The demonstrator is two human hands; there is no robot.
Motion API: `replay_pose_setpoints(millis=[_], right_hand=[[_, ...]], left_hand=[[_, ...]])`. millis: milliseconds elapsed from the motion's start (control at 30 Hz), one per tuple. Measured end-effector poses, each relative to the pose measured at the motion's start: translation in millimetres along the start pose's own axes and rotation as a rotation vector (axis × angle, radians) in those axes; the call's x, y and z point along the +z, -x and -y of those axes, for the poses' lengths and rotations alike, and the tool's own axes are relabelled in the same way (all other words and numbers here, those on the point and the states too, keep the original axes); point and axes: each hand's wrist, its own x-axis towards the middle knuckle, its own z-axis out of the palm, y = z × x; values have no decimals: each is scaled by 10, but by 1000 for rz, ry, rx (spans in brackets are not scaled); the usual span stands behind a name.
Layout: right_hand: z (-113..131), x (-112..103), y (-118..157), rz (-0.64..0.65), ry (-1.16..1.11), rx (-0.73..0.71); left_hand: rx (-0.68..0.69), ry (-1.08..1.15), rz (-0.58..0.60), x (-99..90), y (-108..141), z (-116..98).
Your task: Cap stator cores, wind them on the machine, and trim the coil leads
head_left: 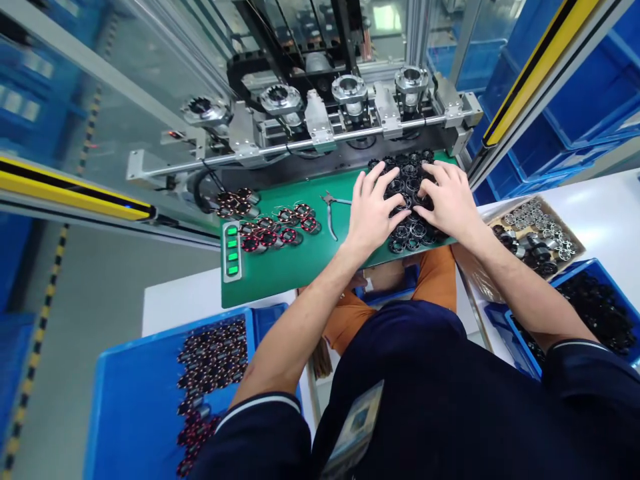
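Black ring-shaped parts (pixel 411 230) lie packed together at the right end of the green work surface (pixel 280 273). On their left side rests my left hand (pixel 375 208), fingers spread over the parts. My right hand (pixel 447 200) touches the same group from the right, its fingers apart and curved. Neither hand shows anything gripped, though the fingertips are partly among the dark parts. Pliers (pixel 331 217) lie just left of my left hand. Farther left stand several wound copper-and-red stators (pixel 270 233).
A metal fixture with round holders (pixel 350 90) runs behind the surface. Four green-lit buttons (pixel 232 250) sit at its left end. A blue bin of stators (pixel 135 387) is lower left; a cardboard tray (pixel 575 243) and a blue bin (pixel 620 287) of black parts are right.
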Motion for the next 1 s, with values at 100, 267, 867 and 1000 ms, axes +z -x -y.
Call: replay_pose_setpoints(millis=[100,267,867,1000], right_hand=[[-25,-5,-1,27,-3,-2],[167,-304,113,-99,-209,-58],[1685,382,82,160,-907,-34],[1748,919,87,244,-823,17]], left_hand=[[-104,136,-139,-152,149,-65],[-285,451,-317,-540,743,-5],[-731,160,-334,-1011,2043,454],[-748,115,-269,-888,2103,579]])
